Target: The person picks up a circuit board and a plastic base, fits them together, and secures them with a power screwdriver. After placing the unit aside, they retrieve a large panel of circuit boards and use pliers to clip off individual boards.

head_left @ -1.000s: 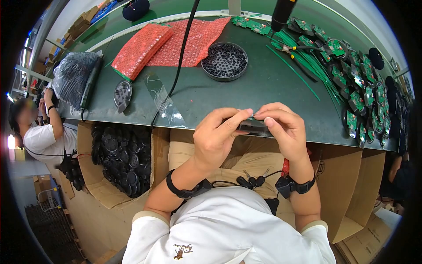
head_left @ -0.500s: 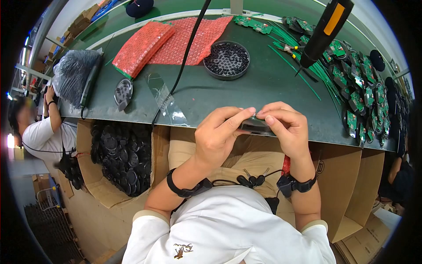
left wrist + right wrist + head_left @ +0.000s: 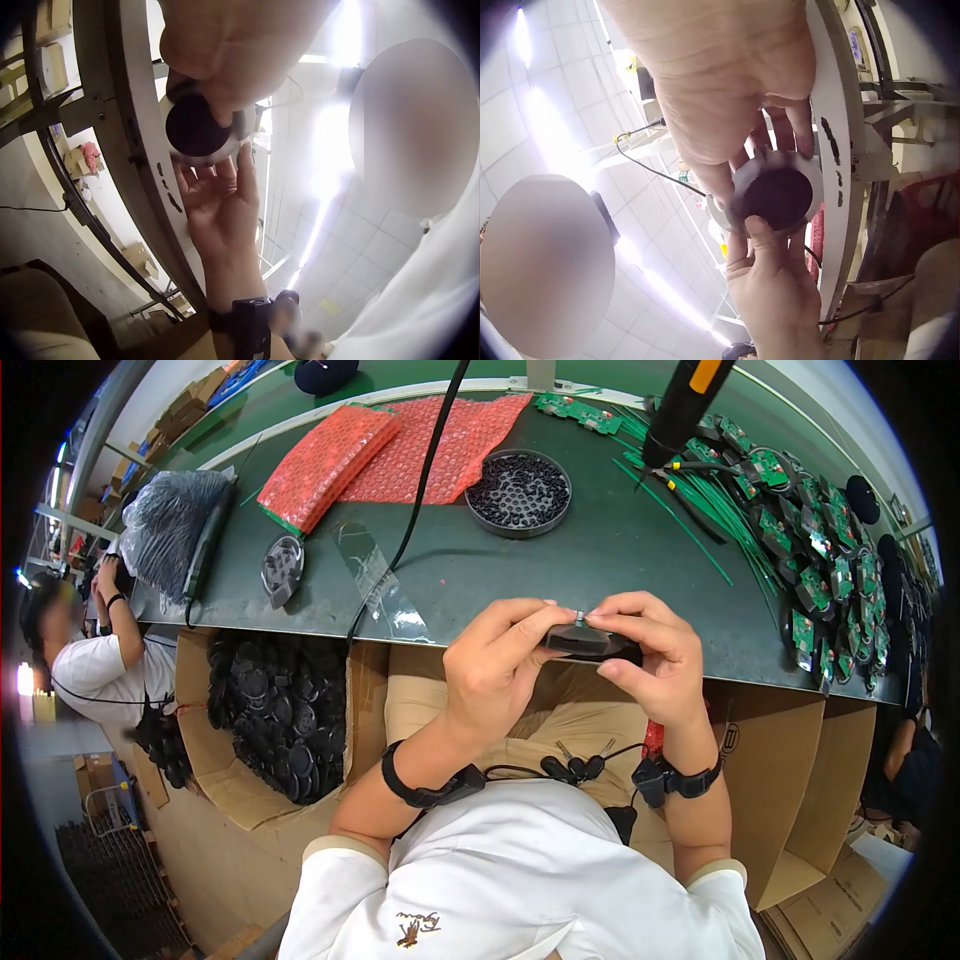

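Note:
Both hands grip one dark rounded casing (image 3: 592, 644) just over the table's front edge. The left hand (image 3: 497, 670) pinches its left end with thumb and fingers. On its right side, the right hand (image 3: 655, 657) has the thumb below and fingers on top. A small bright piece (image 3: 580, 617) shows at the fingertips, too small to identify. From below, the left wrist view shows the casing's round dark face (image 3: 196, 131) between the hands; the right wrist view shows the same face (image 3: 780, 199).
Behind the hands stands a round tray (image 3: 481, 520) of small black parts. A driver (image 3: 683, 410) hangs above green strips and circuit boards (image 3: 812, 590). Red bubble wrap (image 3: 325, 465), a clear strip (image 3: 385, 595) and a cable lie leftward. Below, a carton (image 3: 215, 785) holds black discs.
The casing has tilted, showing more of its dark body, and the right fingers have shifted along it. The hanging driver swung in toward the right, then back partly left and up.

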